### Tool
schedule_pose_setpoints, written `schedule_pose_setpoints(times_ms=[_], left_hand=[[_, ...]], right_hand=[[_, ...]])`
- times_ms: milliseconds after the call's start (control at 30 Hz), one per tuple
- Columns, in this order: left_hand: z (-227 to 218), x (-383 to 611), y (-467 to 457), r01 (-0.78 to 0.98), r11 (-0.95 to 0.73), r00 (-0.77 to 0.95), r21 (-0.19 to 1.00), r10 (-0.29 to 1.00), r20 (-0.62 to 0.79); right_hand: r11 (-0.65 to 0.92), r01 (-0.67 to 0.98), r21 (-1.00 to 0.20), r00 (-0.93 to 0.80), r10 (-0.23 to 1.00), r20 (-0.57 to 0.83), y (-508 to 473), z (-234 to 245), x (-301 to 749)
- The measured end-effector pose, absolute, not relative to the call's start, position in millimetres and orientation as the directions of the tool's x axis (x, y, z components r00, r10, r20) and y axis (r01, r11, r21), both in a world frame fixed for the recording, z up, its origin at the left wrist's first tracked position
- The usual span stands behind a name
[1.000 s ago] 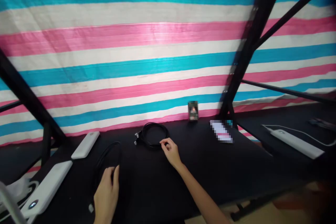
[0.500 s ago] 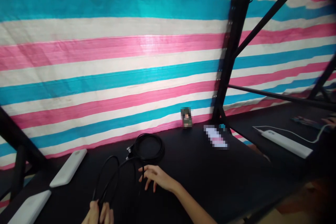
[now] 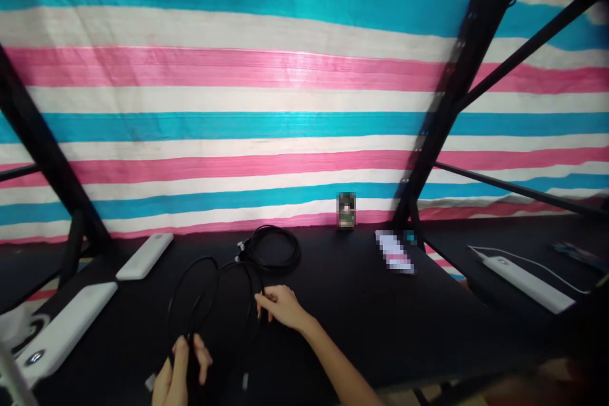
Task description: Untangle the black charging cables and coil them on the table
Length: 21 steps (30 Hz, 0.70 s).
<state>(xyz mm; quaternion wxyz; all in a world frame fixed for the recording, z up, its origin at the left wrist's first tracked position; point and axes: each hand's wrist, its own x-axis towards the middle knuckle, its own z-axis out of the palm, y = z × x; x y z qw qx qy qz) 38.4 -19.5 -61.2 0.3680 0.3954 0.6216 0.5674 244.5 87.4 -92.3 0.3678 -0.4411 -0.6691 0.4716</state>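
Note:
My left hand (image 3: 178,365) is closed round a bunched black cable (image 3: 209,261), whose loose loops rise above the fingers and arch over to the right. The right-hand side of the loop meets my right hand (image 3: 280,306), where thumb and fingers pinch the cable. Low in the picture, a small light connector (image 3: 245,381) hangs between the hands, and another pale end (image 3: 150,382) shows beside my left wrist. Just behind lies a second, neatly coiled black cable (image 3: 299,252) with its metal plugs at the left.
Two white power banks (image 3: 145,257) lie on the left of the black shelf (image 3: 333,330). Further right are a blurred pale packet (image 3: 396,252) and a small blurred box (image 3: 346,210). Beyond the black post (image 3: 442,120), another white power bank (image 3: 528,283) has a white cable.
My right hand has closed its spread fingers onto the cable. My left hand still grips the bunch. The view has tilted and swung left, bringing more of the near power bank in.

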Motion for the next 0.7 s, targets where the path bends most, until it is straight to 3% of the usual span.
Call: schedule_pose_setpoints(times_ms=[267, 500, 533, 633, 700], left_hand=[[-53, 20, -62, -0.035, -0.067, -0.435, 0.997, 0.899, 0.045], [-20, -22, -103, 0.003, -0.234, -0.455, 0.972, 0.865, 0.21], [-16, -26, -108, -0.016, -0.234, -0.456, 0.972, 0.867, 0.201], [-6, -33, -118, -0.156, -0.226, -0.444, 0.961, 0.885, 0.136], [-1, -34, -121, -0.289, -0.231, -0.433, 0.929, 0.897, 0.088]], right_hand=[[0.064, -0.02, -0.998, -0.198, 0.978, 0.066, 35, -94, 248], [0.122, -0.364, -0.923, 0.148, 0.986, 0.072, -17, -78, 316], [0.121, -0.419, -0.9, 0.162, 0.985, 0.057, -25, -72, 329], [0.082, -0.758, -0.648, 0.114, 0.993, -0.008, -51, -50, 367], [0.097, -0.856, -0.508, 0.121, 0.993, -0.015, -66, -34, 386]])
